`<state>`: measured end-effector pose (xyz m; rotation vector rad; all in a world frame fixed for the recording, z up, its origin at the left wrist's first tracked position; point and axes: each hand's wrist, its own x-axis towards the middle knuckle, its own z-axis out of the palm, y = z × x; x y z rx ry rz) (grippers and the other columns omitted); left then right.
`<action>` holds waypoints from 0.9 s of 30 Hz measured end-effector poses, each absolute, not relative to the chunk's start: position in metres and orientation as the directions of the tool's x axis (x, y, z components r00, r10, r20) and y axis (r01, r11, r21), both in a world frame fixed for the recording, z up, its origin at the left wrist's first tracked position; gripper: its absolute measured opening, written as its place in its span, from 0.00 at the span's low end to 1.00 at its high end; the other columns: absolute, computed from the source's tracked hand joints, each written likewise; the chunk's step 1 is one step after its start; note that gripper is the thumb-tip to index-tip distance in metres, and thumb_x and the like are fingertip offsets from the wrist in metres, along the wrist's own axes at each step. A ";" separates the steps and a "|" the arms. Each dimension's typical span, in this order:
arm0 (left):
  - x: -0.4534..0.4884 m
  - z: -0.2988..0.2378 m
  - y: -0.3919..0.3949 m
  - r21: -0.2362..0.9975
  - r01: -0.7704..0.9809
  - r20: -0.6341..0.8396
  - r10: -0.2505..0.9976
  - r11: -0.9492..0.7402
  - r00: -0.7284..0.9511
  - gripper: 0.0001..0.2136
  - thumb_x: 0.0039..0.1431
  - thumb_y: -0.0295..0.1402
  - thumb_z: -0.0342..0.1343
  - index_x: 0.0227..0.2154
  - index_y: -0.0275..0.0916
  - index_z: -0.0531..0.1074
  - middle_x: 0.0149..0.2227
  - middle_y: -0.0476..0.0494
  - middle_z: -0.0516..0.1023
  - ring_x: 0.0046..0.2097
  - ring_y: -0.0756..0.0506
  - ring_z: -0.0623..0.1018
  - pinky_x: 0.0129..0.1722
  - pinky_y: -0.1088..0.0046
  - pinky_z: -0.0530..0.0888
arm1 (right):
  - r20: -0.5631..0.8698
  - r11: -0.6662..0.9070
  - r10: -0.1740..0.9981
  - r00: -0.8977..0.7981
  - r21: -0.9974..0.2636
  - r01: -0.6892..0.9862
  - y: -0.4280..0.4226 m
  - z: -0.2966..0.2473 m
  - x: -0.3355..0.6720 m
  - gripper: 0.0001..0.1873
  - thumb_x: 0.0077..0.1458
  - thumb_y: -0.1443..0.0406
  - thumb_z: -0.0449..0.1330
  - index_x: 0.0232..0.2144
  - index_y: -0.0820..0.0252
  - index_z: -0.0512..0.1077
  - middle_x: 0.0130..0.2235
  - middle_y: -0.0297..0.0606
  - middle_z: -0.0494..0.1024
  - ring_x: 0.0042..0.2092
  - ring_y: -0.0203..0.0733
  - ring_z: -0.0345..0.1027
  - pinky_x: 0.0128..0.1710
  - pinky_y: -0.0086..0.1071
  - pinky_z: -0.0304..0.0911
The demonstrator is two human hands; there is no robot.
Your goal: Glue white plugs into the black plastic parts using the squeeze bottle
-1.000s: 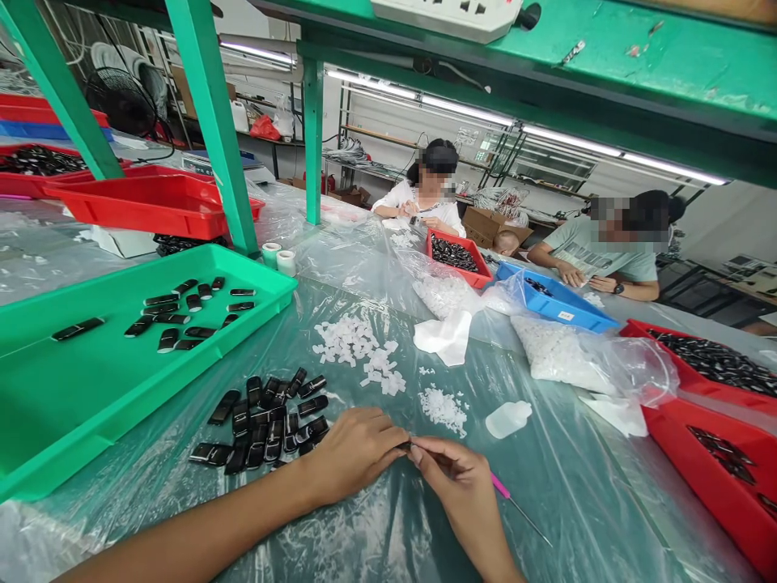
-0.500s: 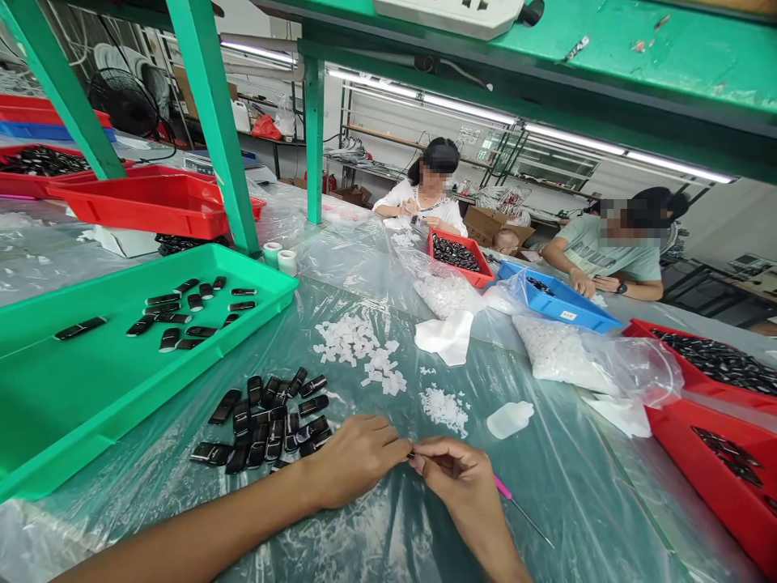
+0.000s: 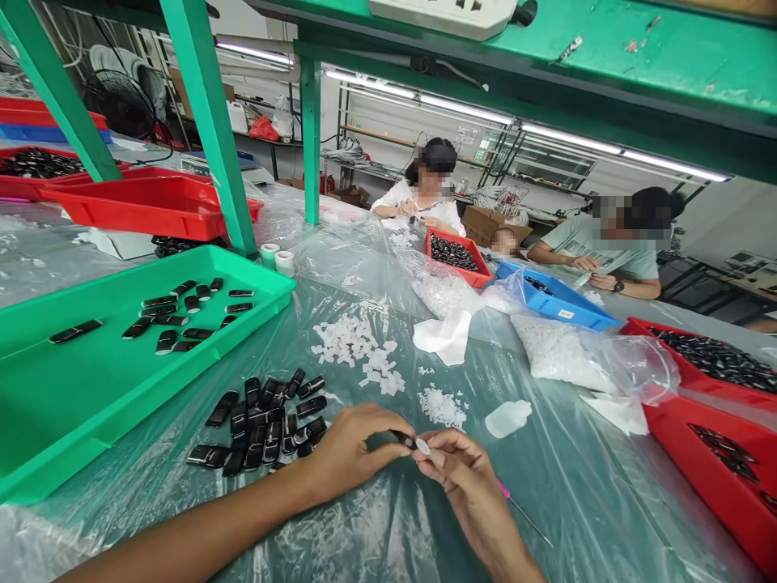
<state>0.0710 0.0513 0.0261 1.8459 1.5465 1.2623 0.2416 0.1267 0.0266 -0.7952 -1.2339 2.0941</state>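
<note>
While a small black piece (image 3: 405, 440) is pinched between thumb and finger of the left hand (image 3: 343, 453), a white oval piece (image 3: 423, 447) is gripped by the fingertips of the right hand (image 3: 470, 476). Both are held above the table (image 3: 583, 457), ends close together; whether they touch cannot be determined. For sound work, the black piece should be steadied, the white piece held by its edge, and alignment checked before pressure is applied; otherwise, slipping or skewing is considered likely. Left of the hands, black pieces (image 3: 273, 437) are loosely heaped. White pieces (image 3: 346, 338) are spread beyond. Wrist clearance is advised at the pink-handled tool (image 3: 505, 491), partly hidden by the right hand. Farther left, a green tray (image 3: 91, 405) is noted, with more black parts (image 3: 163, 342) inside.
</note>
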 end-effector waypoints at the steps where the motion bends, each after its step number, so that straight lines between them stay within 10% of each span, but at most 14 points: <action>1: 0.072 0.027 0.051 0.802 0.520 0.364 0.931 -0.295 -0.034 0.06 0.58 0.33 0.55 0.37 0.41 0.74 0.36 0.46 0.78 0.38 0.46 0.76 0.38 0.75 0.70 | -0.212 -0.429 0.724 -0.657 -0.883 -0.188 0.126 0.027 0.242 0.04 0.43 0.65 0.68 0.24 0.60 0.76 0.32 0.36 0.78 0.34 0.38 0.74 0.36 0.29 0.68; 27: 0.072 0.020 0.053 0.829 0.490 0.341 0.938 -0.270 -0.059 0.07 0.57 0.30 0.56 0.38 0.41 0.74 0.38 0.45 0.78 0.40 0.45 0.76 0.42 0.71 0.71 | -0.249 -0.497 0.698 -0.671 -0.844 -0.203 0.125 0.023 0.240 0.03 0.45 0.66 0.67 0.27 0.59 0.77 0.29 0.36 0.79 0.34 0.37 0.74 0.36 0.28 0.69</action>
